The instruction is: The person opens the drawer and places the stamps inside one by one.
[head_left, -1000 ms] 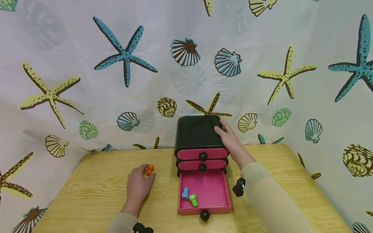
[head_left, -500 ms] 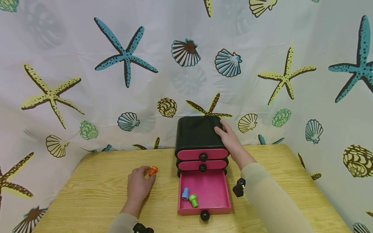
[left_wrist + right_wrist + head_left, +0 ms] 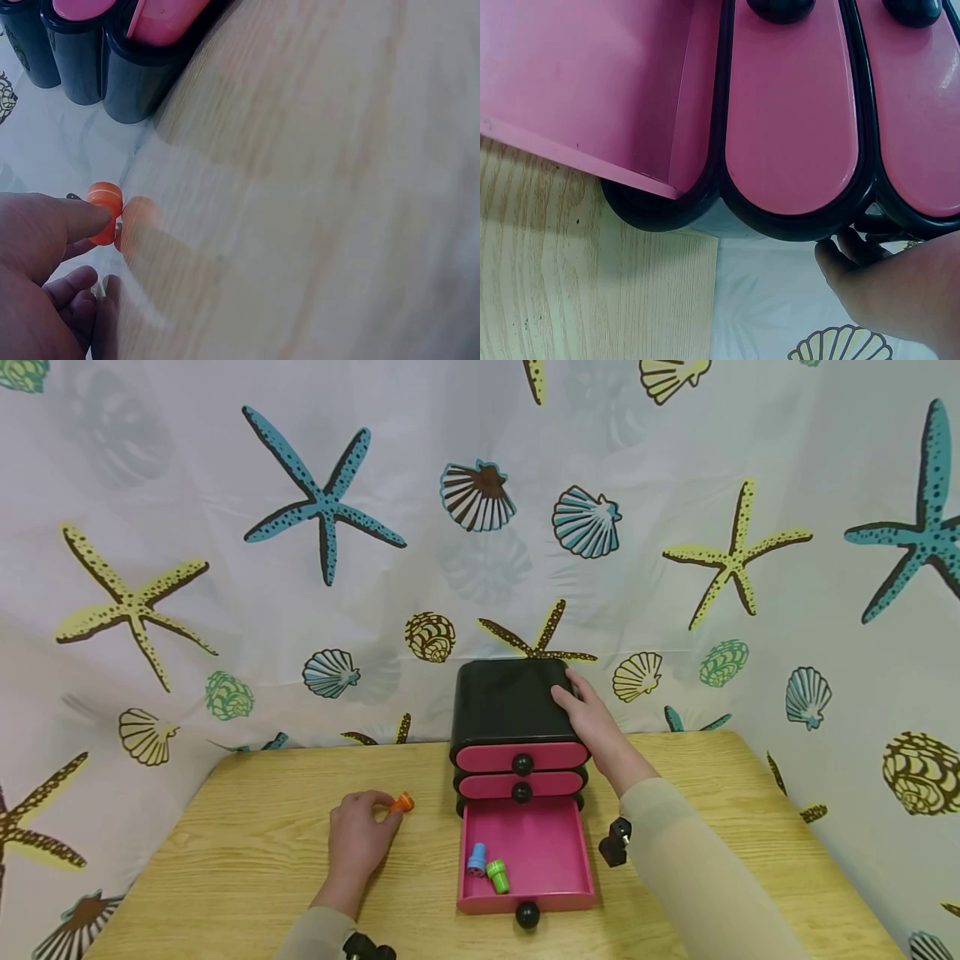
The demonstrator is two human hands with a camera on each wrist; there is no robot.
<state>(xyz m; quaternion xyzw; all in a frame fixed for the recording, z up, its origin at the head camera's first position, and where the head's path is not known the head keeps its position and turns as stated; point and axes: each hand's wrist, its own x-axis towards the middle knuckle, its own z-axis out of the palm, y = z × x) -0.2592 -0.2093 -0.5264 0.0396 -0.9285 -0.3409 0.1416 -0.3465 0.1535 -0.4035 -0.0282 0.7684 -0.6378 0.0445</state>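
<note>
Left hand [image 3: 358, 837] pinching orange stamp [image 3: 402, 802] left of drawer chest [image 3: 517, 727] (right hand [image 3: 596, 727] flat, relaxed, atop it).

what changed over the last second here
The orange stamp, pinched in the left hand, moved right toward the open bottom drawer. The right hand stayed resting on the black chest; the blue stamp and green stamp stayed in the drawer.

A staged tabletop recording corner, not a lived-in room. A seashell-and-starfish curtain [image 3: 480, 527] screens 9, 12 and 3 o'clock around 1 wooden table [image 3: 247, 852].
</note>
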